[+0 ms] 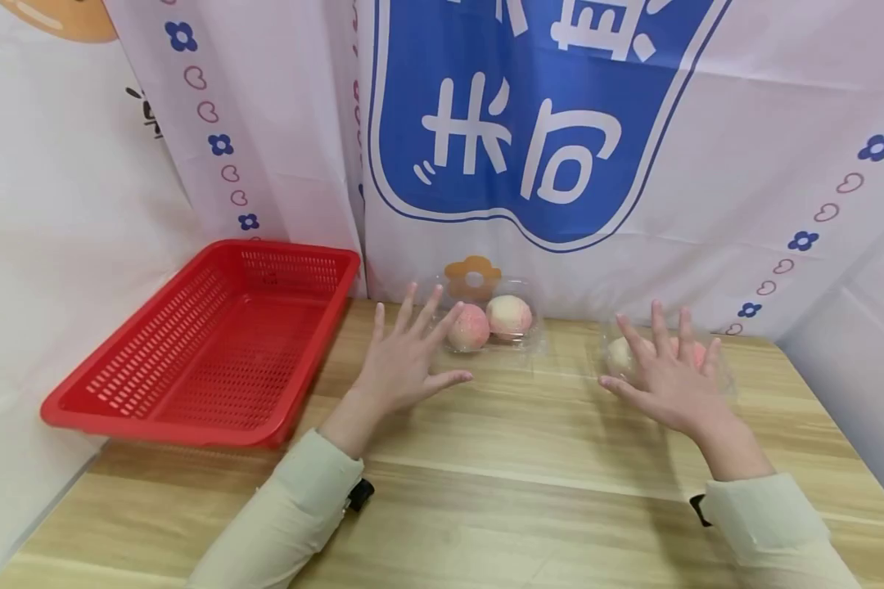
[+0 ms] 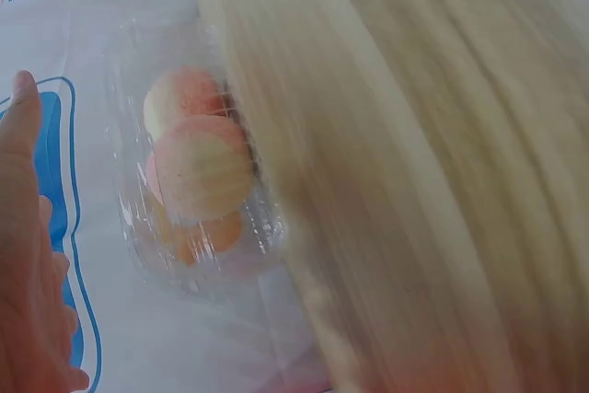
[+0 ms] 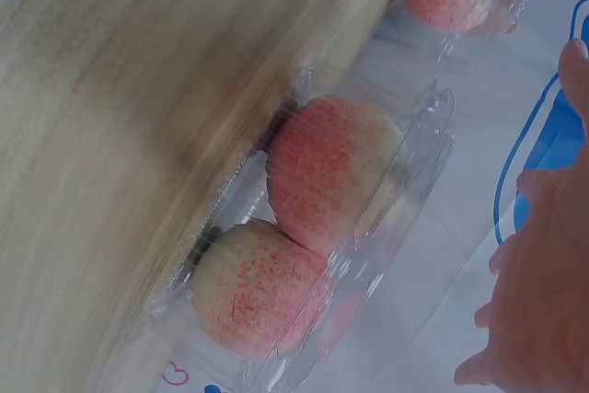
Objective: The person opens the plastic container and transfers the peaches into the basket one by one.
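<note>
Two clear plastic clamshell boxes stand at the back of the wooden table. The left clear box (image 1: 532, 331) holds two round pink-and-cream peaches (image 1: 468, 327) side by side. Fingers spread, my left hand (image 1: 398, 364) hovers just left and front of that box, its fingertips overlapping the box's left edge in the head view. My right hand (image 1: 674, 380), also spread wide, is over the right clear box (image 3: 405, 163) and partly hides it from the head camera. In the right wrist view, two peaches (image 3: 322, 172) show inside it. Neither hand holds anything.
A red perforated plastic basket (image 1: 295, 384) stands at the left of the table (image 1: 501, 491). Behind the boxes hangs a white cloth (image 1: 744, 164) with a blue printed panel, and white cloth also covers the sides.
</note>
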Demonstrator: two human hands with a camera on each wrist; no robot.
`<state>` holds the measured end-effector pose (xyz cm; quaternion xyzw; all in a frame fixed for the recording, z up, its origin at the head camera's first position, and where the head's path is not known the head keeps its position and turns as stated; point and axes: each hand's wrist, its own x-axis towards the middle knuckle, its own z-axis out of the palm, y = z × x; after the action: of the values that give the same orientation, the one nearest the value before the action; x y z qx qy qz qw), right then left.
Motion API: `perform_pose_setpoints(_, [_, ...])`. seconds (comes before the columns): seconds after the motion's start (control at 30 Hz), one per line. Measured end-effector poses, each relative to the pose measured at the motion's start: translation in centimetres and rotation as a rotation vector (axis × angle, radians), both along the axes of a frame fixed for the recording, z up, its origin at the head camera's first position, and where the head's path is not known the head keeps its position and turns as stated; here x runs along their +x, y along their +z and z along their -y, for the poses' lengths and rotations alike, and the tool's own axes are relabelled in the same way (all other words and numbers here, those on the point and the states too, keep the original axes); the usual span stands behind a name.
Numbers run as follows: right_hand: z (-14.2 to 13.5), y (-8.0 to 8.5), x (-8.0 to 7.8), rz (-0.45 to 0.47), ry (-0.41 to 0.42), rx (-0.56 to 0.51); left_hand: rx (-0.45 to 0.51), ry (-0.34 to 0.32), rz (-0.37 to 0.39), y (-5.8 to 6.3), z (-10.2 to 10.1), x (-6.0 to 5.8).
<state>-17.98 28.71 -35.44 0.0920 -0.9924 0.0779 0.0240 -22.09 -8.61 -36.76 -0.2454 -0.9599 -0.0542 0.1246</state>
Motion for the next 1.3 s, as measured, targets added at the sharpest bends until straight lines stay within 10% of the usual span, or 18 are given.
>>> perform_pose_setpoints(1.3, [-9.7,-1.2,0.3,-0.009,-0.144,-0.334,0.333,-0.424,0.284,1.1,-14.7,-1.4])
